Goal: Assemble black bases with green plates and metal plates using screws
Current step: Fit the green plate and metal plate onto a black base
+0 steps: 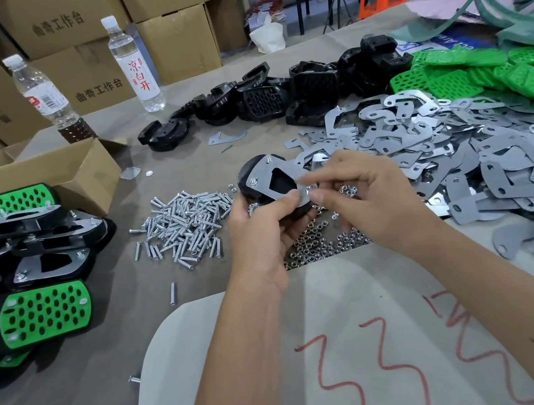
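My left hand (263, 234) grips a black base (251, 173) from below, its thumb pressed on the grey metal plate (263, 176) that lies on top. Two screw ends stick up through the plate at its far and left corners. My right hand (358, 195) pinches at the plate's near right corner with thumb and forefinger; whatever small part is between them is hidden. A heap of silver screws (185, 225) lies left of the hands. Small nuts (320, 246) are scattered under them.
Finished green-and-black assemblies (26, 273) are stacked at the left beside an open cardboard box (56, 171). Loose black bases (277, 96) sit at the back, green plates (482, 73) at the back right, grey metal plates (459, 156) on the right. Two bottles (134, 62) stand behind.
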Demonstrator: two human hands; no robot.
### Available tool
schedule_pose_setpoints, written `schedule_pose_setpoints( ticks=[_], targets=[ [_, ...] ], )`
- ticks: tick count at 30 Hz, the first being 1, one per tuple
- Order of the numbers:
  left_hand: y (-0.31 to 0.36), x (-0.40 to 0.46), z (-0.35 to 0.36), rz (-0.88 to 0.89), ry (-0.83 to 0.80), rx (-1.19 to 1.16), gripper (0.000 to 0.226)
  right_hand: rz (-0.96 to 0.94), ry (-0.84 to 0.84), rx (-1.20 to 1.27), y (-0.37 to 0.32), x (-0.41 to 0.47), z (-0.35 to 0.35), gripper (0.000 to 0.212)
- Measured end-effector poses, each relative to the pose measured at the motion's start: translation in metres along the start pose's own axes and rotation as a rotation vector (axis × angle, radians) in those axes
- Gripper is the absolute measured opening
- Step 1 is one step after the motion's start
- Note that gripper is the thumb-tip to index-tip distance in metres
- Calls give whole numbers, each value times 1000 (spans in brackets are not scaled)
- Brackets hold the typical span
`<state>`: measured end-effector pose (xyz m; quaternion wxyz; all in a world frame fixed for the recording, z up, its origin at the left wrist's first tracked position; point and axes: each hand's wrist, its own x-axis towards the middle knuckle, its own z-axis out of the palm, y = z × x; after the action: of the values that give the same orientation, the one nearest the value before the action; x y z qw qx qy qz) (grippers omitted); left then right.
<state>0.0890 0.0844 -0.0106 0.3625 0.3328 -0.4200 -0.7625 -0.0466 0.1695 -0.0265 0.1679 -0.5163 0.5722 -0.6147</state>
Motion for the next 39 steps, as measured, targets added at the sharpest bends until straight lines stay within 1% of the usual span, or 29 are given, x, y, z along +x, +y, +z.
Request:
schedule_pose_setpoints(
  ticks=[2, 4, 7, 8, 10, 12, 14, 17, 18, 19, 20, 22, 23, 24, 25, 26, 27, 28, 29, 30, 31, 32, 33, 35, 36, 38, 39],
  targets=[
    [0, -1, 1, -4, 6, 3, 39, 15, 10, 22, 0, 1, 0, 19],
    [0, -3, 2, 12, -6, 5, 39, 57, 39, 84, -1, 1, 0, 13],
    [0, -5, 5, 57, -32, 16, 39, 149, 68, 216, -3, 1, -1, 16],
    [0, -5, 5, 67, -38, 18, 39, 153, 73, 220, -2, 1, -2, 17],
    [0, -5, 6, 73, -38, 9, 39, 99, 43, 187, 0, 0, -3, 13],
    [0, -5, 4, 70, -29, -12, 39, 50, 22, 140, -1, 0, -2, 18],
    [0, -3, 2, 66, -18, -19, 40, 49, 22, 136, 1, 1, -1, 19],
    [4, 1, -1, 29, 26, -71, 41, 71, 30, 143, 1, -1, 1, 6],
    [6, 3, -3, 14, 55, -102, 41, 45, 67, 99, 4, -1, 0, 20],
    [7, 4, -4, 3, 78, -128, 42, 33, 86, 73, 6, -1, 0, 30],
    [8, 5, -5, 0, 89, -141, 41, 30, 98, 78, 6, -2, 0, 29],
    [6, 6, -4, 7, 80, -129, 40, 43, 35, 119, 1, -4, 1, 8],
    [5, 5, -4, 13, 70, -120, 40, 68, -14, 130, -1, -4, 3, 21],
    [3, 5, -3, 18, 66, -115, 40, 86, -56, 126, -3, -5, 4, 24],
    [2, 4, -3, 17, 70, -113, 40, 86, -55, 114, -7, -5, 5, 20],
    [2, 5, -4, 10, 82, -117, 40, 66, -16, 114, -10, -5, 5, 32],
    [2, 5, -4, -1, 97, -129, 39, 53, 31, 103, -10, -5, 4, 55],
    [3, 6, -5, -8, 108, -139, 39, 47, 64, 82, -10, -6, 1, 68],
    [4, 7, -7, -9, 114, -142, 38, 37, 90, 57, -10, -6, 0, 70],
    [4, 8, -7, -6, 113, -135, 38, 30, 95, 35, -11, -6, -2, 65],
    [4, 8, -7, -1, 113, -125, 38, 39, 88, 25, -11, -6, -2, 54],
    [3, 8, -6, 2, 110, -118, 38, 53, 72, 14, -11, -6, -1, 38],
    [2, 7, -5, 5, 104, -115, 38, 71, 21, -2, -13, -6, 1, 26],
    [0, 6, -3, 11, 101, -113, 39, 103, -71, 9, -12, -5, 4, 36],
    [-1, 5, -3, 11, 107, -112, 39, 98, -71, 20, -12, -4, 4, 42],
    [0, 6, -3, -1, 124, -113, 38, 52, 25, 24, -12, -5, 0, 63],
    [1, 6, -4, -1, 136, -107, 38, 28, 65, 9, -10, -5, -3, 66]
  ],
)
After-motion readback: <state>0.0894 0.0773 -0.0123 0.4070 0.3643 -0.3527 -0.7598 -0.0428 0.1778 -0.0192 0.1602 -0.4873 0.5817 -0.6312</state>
